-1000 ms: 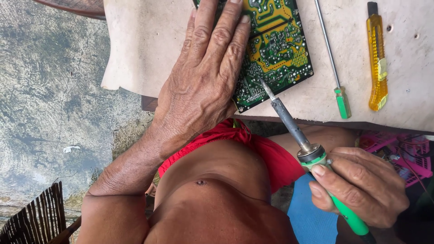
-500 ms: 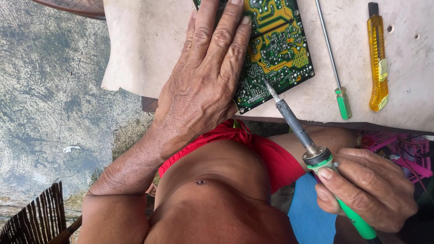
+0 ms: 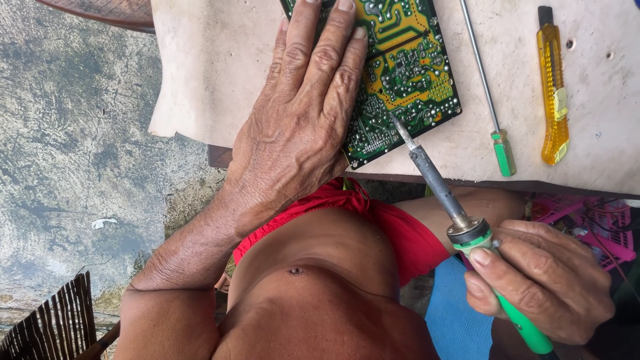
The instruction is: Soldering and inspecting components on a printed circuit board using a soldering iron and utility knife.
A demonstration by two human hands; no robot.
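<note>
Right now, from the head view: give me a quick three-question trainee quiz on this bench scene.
1. True or false: the left hand lies flat on the green circuit board.
2. Which tool does the right hand hold? A) soldering iron B) yellow utility knife C) green-handled screwdriver
3. Where does the iron's tip point?

Key: 1 true; 2 A; 3 at the board's near edge, contact unclear.

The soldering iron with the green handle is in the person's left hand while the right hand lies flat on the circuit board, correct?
The hands are swapped. In the head view, the right hand grips the soldering iron, and the left hand lies flat on the circuit board.
</note>
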